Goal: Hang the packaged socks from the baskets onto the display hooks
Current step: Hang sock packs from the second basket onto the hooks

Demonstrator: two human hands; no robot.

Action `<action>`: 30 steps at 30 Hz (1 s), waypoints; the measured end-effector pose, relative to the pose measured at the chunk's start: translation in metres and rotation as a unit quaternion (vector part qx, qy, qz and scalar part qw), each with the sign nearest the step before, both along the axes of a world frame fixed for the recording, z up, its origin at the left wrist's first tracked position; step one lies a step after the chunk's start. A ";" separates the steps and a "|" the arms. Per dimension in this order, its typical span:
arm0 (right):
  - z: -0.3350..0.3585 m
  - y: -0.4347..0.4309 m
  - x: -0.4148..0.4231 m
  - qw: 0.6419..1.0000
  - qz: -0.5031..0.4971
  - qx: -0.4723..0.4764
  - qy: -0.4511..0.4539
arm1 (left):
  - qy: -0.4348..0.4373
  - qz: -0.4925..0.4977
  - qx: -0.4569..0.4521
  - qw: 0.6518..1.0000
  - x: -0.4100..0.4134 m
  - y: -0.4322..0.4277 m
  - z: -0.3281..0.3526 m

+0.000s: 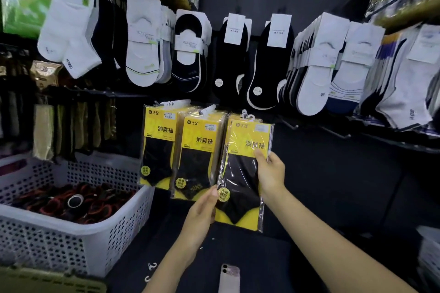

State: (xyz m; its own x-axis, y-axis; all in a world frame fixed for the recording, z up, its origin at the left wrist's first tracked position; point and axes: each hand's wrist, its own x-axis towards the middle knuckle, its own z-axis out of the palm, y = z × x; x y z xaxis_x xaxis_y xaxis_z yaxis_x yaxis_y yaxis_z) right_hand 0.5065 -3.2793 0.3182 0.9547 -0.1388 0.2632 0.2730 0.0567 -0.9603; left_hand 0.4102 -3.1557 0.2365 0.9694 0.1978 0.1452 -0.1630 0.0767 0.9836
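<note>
Right hand (270, 171): right of the basket (123, 233) and higher, curled on the right edge of the sock pack (242, 173). Thumb across the front, fingers behind.
Left hand (202, 211): just right of the basket. Thumb on the pack's lower-left front by the round gold sticker, fingers go behind the pack and out of sight, so a pinch hold.
Sock pack: yellow card, black socks, clear wrap. Held upright with a slight tilt, right of the basket, off the tabletop (262, 257). White hanger at its top — cannot tell if it sits on a hook.
Hung packs (196, 157): two of the same kind, hanging side by side between the basket and the held pack. The nearer one overlaps the held pack's left edge.
Basket: white, perforated, on the tabletop. Holds dark items with red trim, too blurred to name.
Sock rows (312, 74): above and right of the basket, white and black low-cut socks on white cards, tightly packed.
Bare hooks (335, 132): far right of the basket, past the held pack.
Phone (229, 278): flat on the tabletop, right of the basket, between the forearms.
Green crate (47, 280): only the rim shows, in front of the basket.
</note>
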 end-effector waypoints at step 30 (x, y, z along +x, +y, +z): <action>-0.224 -0.124 -0.146 0.840 0.325 -0.326 0.286 | 0.185 -0.198 0.400 0.875 -0.106 -0.001 -0.166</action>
